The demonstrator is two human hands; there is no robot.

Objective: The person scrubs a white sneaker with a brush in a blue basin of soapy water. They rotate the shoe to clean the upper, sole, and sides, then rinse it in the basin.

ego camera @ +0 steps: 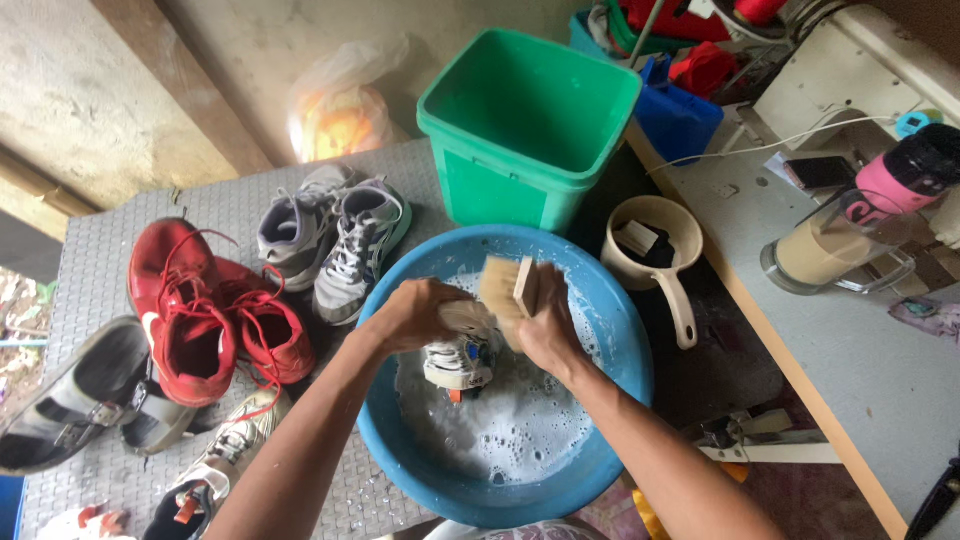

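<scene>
At twelve o'clock stands a square green bucket; a knotted translucent bag bulges at eleven. Below, at six, the round blue basin holds suds. Over it the left hand grips a white sneaker, long axis running twelve-to-six. The right hand clasps a wooden scrub brush against it.

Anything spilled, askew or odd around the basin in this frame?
Nothing stands out. The suds stay inside the blue basin, where the left hand holds a white shoe and the right hand a scrubbing brush.
</scene>
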